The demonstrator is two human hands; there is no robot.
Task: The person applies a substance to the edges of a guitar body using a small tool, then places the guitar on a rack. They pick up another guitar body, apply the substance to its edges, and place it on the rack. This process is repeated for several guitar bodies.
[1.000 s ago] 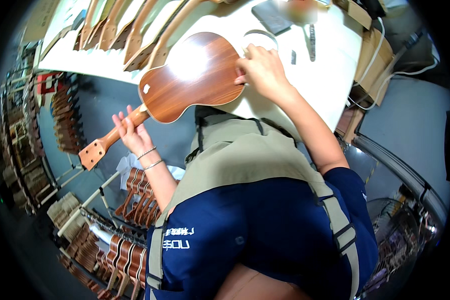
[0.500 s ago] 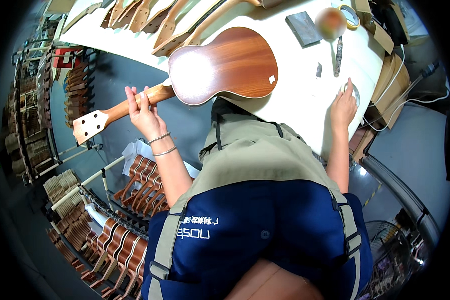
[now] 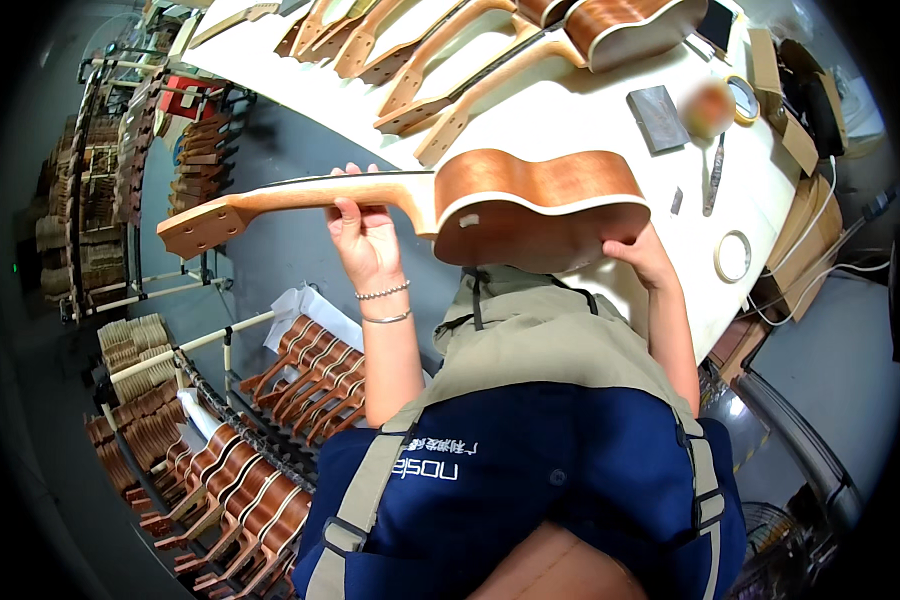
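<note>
An unstrung ukulele (image 3: 540, 185) with a reddish-brown body, pale edging and a light wooden neck is tipped on its side in front of me. Its headstock points left, and one broad face of the body, in shadow, is turned toward me with a small pale patch on it. My left hand (image 3: 366, 238) is closed around the neck, thumb on the near side and fingertips showing beyond. At the body's right end, my right hand (image 3: 647, 262) grips the rim with the thumb in sight; its other fingers are hidden behind the body.
On the white table (image 3: 610, 130) are more ukuleles (image 3: 450, 110), a dark grey block (image 3: 657, 119), a thin dark tool (image 3: 714, 178) and tape rolls (image 3: 733, 257). Cardboard boxes (image 3: 815, 235) and white cables flank its right. Racks of ukulele bodies (image 3: 245, 470) stand at left.
The ukulele has turned from its glossy broad face onto its side and come nearer me. My right hand has left the tape roll and taken hold of the body's end. The view has shifted.
</note>
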